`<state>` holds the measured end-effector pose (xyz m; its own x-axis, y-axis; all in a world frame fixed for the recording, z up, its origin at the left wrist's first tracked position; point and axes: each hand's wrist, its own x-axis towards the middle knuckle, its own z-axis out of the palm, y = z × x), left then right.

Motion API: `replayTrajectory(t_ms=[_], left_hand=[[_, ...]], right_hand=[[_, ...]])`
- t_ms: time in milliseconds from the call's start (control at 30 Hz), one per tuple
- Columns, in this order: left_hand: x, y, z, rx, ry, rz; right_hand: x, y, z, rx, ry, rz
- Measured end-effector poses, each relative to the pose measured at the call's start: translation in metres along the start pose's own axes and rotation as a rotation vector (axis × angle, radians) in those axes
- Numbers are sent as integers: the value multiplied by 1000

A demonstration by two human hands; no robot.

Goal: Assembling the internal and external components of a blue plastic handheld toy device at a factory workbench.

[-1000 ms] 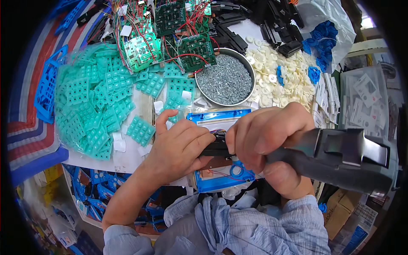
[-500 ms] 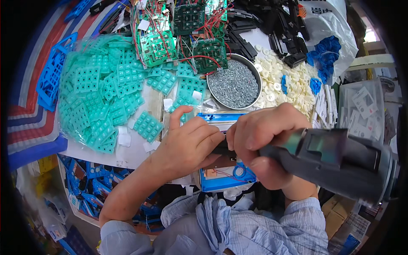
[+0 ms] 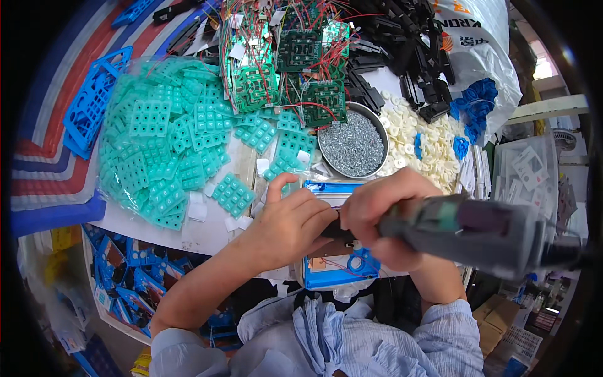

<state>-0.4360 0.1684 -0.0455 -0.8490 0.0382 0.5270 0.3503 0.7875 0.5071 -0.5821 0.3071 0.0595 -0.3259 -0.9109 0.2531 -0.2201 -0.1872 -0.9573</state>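
My right hand is wrapped round a dark grey electric screwdriver, whose body points off to the right. Its tip is hidden behind my fingers. Close beside it, my left hand has thumb and fingers drawn together over a blue plastic casing, with the little finger raised. What the left fingertips pinch is hidden; a dark part shows between the hands. Thin red wires and a blue ring lie inside the casing, which sits at the table's near edge.
Teal rubber keypads heap at left. Wired green circuit boards lie at the back, beside a round bowl of screws. White plastic pieces and black parts are at right. Blue casings fill a lower box.
The table's contents sit slightly lower and further right in view. The screwdriver's rear end has risen a little and looks blurred. Both hands stay together over the casing.
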Motion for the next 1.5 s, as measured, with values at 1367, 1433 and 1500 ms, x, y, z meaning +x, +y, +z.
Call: replayTrajectory(t_ms=[1367,1433,1500], left_hand=[[-14,37,8,67,-39,-299],[-14,36,11,88,-22,-308],[-9,38,8,144,-76,-302]], right_hand=[[-32,44,-50,-465,-174,311],[-30,46,-50,-478,-206,320],[-30,38,-45,-613,-194,265]])
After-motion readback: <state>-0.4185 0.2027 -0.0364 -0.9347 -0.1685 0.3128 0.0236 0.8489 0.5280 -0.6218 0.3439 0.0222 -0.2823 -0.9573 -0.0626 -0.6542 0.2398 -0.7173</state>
